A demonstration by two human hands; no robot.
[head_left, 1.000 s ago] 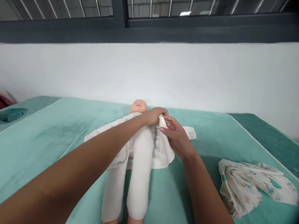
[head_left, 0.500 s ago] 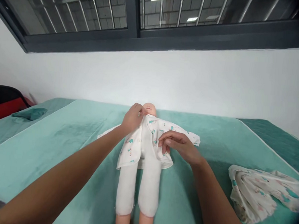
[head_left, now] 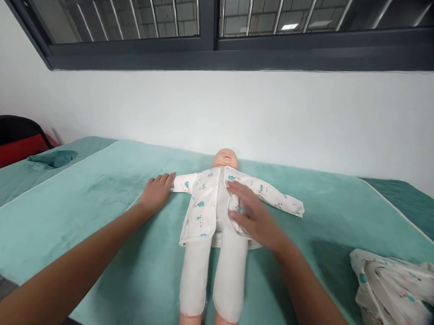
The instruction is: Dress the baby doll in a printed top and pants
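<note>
A baby doll lies on its back, its head toward the wall, with a white cloth body and legs. It wears a white printed jacket that hangs unfastened down the front, both sleeves spread sideways. At the cuff of the sleeve on the left, my left hand has its fingers closed on the sleeve end; the thumb is hidden. My right hand is over the jacket's right front panel, fingers apart and a little blurred. Whether it touches the cloth I cannot tell.
The doll lies on a green padded cover. Crumpled printed clothing lies at the right. A red and black item and a small green cloth piece are at the far left. A white wall and barred window stand behind.
My left hand has gone from the jacket's neckline out to the left cuff. My right hand's fingers have spread over the front panel. The view has shifted slightly.
</note>
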